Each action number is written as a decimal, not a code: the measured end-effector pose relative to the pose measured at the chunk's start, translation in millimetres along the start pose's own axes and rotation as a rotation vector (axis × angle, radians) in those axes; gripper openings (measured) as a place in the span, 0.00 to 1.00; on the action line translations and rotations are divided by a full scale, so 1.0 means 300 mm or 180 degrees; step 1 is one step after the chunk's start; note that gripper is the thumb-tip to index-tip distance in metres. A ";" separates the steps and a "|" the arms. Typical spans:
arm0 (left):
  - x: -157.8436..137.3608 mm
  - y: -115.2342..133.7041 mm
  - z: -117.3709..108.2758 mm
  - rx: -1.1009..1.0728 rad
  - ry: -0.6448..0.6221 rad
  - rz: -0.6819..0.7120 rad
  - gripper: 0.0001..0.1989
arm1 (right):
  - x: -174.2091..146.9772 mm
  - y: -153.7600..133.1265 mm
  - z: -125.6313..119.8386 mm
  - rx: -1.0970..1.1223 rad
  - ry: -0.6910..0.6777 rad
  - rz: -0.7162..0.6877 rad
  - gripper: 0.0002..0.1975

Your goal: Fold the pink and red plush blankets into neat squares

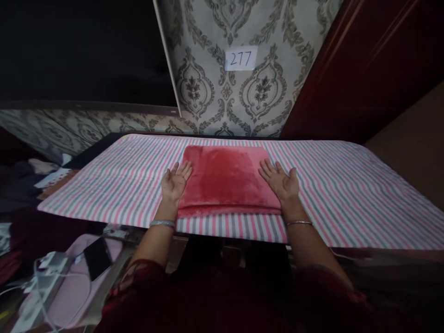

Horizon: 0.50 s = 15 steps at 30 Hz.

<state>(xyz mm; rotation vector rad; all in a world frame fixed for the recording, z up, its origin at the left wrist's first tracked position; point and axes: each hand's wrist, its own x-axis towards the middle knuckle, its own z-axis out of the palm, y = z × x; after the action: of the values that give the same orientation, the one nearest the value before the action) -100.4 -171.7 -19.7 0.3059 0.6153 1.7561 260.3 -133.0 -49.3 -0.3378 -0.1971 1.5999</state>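
Palms up, we rested our open left hand [175, 181] and right hand [281, 181] flanking the folded red towel [225, 180], gripping nothing.

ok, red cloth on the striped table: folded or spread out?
Folded. The red cloth lies as a compact rectangle with stacked layers showing along its near edge. The left hand and right hand lie palm-up beside it.

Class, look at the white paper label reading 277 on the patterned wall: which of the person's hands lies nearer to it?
Right. The right hand lies palm up at the red folded cloth's right edge, below the label. The left hand lies palm up at the cloth's left edge, farther sideways.
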 end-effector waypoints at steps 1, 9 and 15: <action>0.002 0.002 0.004 0.0055 -0.0033 -0.0026 0.14 | 0.002 -0.001 -0.002 -0.0047 -0.0034 -0.0010 0.23; -0.053 0.006 0.083 0.1225 -0.0326 0.0292 0.12 | -0.052 0.007 0.056 -0.1208 0.0192 -0.0575 0.17; -0.229 -0.038 0.059 0.3390 -0.1358 0.0806 0.16 | -0.224 0.061 0.020 -0.4855 -0.0816 -0.1828 0.23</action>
<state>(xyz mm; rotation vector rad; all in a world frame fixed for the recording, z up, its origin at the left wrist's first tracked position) -63.3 -231.2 -3.6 1.4960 1.1827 1.3710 243.3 -200.4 -43.4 -1.0971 -1.5736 0.6379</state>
